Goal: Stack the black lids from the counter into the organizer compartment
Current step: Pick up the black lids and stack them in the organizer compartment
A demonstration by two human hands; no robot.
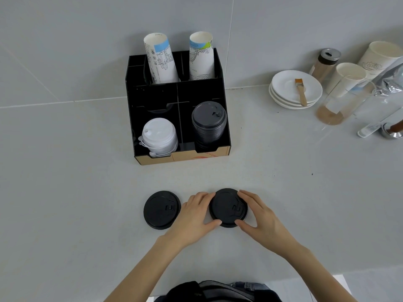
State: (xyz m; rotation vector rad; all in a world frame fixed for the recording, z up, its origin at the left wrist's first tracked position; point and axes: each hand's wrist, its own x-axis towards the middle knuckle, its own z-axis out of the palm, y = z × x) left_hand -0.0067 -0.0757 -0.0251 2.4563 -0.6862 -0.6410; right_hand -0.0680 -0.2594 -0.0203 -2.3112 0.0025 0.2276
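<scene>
2 black lids on counter: left hand (192, 214) and right hand (259, 214) both pinch one lid (227, 207), other lid (161, 209) loose beside it.

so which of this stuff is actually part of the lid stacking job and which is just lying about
Part of the job:
held black lid
loose black lid
black lid stack
organizer
left hand
right hand

Just lying about:
white lids
paper cups
saucers
brush
shaker
foil bag

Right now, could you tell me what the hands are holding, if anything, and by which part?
Both hands, left and right, grip one black lid by its outer rim, on opposite sides, on the counter.
</scene>
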